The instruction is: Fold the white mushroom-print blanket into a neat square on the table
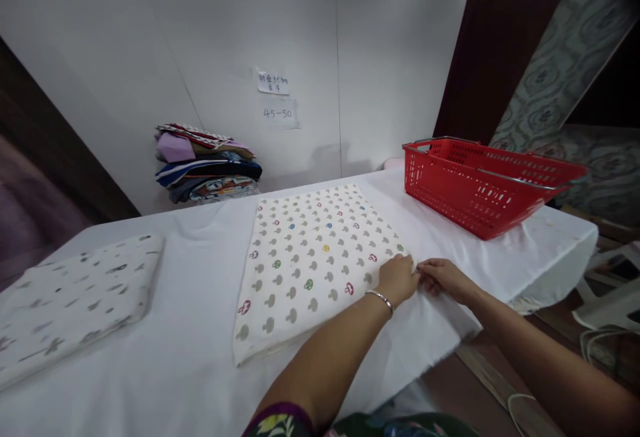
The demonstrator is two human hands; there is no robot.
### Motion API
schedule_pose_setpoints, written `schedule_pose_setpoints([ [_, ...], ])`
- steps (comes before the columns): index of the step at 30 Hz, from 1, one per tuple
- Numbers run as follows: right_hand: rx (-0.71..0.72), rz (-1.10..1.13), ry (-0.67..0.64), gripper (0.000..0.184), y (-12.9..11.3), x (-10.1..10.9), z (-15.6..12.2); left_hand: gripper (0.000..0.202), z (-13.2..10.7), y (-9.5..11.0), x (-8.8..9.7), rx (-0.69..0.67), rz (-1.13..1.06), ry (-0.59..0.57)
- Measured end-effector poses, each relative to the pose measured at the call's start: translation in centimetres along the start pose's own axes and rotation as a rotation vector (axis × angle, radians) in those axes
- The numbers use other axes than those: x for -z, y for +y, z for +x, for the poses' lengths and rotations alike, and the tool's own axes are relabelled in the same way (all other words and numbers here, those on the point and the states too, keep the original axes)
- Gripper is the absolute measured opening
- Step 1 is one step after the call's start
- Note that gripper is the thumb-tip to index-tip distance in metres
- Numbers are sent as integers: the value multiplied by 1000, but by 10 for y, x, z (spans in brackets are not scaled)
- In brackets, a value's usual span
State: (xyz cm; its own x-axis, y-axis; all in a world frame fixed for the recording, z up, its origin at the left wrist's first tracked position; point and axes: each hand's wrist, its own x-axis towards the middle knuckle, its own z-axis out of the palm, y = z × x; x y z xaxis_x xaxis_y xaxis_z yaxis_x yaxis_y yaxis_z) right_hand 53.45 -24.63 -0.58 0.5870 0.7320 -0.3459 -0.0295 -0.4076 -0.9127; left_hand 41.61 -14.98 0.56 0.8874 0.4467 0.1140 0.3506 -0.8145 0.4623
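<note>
A flat white pillowcase-like cloth with a mushroom print point(310, 257) lies on the white-covered table point(200, 330). My left hand point(397, 278), with a silver bracelet at the wrist, is closed on the cloth's near right corner. Right beside it, my right hand point(443, 277) pinches the same edge with its fingers pressed together. Both hands meet at that corner, close to the table's front edge.
A second folded printed cloth point(70, 304) lies at the left end of the table. A stack of folded colourful fabrics point(207, 164) sits against the back wall. A red plastic basket point(480, 184) stands at the right end. Paper notes hang on the wall point(274, 84).
</note>
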Motion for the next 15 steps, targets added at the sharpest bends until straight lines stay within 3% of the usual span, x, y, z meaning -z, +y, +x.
schedule_pose_setpoints([
  [4, 19, -4, 24, 20, 1, -2, 0, 21, 13, -5, -8, 106, -70, -2],
  [9, 48, -12, 69, 23, 8, -4, -1, 31, 10, -10, -11, 94, -124, 45],
  [15, 43, -39, 90, 23, 8, -6, 1, 28, 8, -10, -16, 79, -98, 92],
])
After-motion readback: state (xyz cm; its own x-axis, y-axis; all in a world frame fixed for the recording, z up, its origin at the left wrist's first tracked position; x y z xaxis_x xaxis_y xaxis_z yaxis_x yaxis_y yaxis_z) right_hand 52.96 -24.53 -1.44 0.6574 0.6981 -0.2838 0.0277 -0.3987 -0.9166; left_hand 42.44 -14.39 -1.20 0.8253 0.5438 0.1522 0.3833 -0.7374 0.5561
